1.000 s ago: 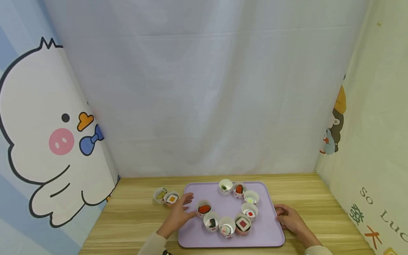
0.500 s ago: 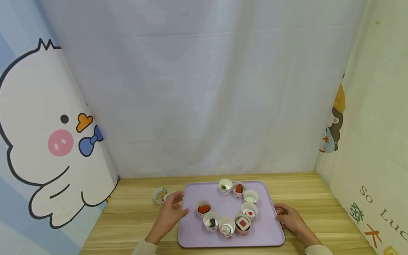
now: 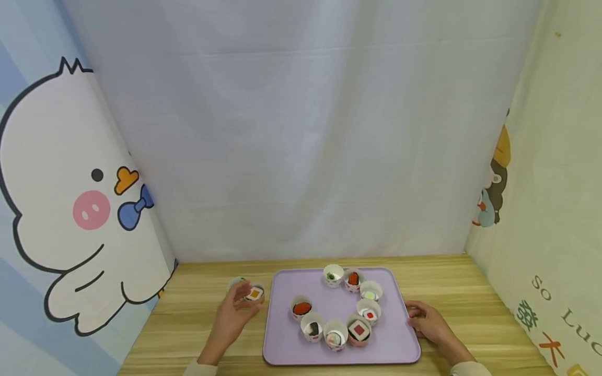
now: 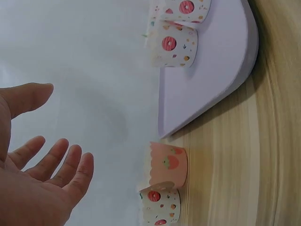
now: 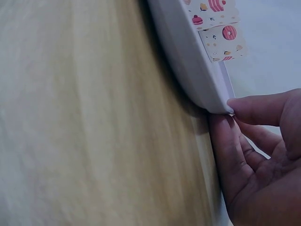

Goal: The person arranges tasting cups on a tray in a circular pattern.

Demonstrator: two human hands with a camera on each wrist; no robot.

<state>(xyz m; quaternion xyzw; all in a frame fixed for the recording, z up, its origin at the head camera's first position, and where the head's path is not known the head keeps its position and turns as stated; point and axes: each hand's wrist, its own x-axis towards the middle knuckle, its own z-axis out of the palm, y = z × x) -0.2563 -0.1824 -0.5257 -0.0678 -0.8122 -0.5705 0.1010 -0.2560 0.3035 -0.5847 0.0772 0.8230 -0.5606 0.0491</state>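
Note:
My left hand (image 3: 229, 317) hovers over the table left of the tray, thumb apart from the loosely bent fingers, holding nothing. Just beyond it stand two paper cups side by side: a pink one (image 4: 168, 165) holding a white sushi-like piece with an orange square (image 3: 255, 294), and a white donut-print one (image 4: 161, 207), partly hidden by the fingers in the head view. My right hand (image 3: 430, 325) pinches the right edge of the lilac tray (image 3: 397, 344), thumb on the rim and fingers against its outer side and underside.
Several paper cups with sushi-like pieces stand on the tray in a curved row, including one with red topping (image 3: 301, 308) and a pink one (image 3: 359, 330). The wooden table (image 3: 188, 292) meets a grey cloth backdrop (image 3: 305, 156); printed cloths hang at both sides.
My left hand has moved left, from above the tray's left edge to the two cups on the table. My right hand stays at the tray's edge; the cups and tray keep their places.

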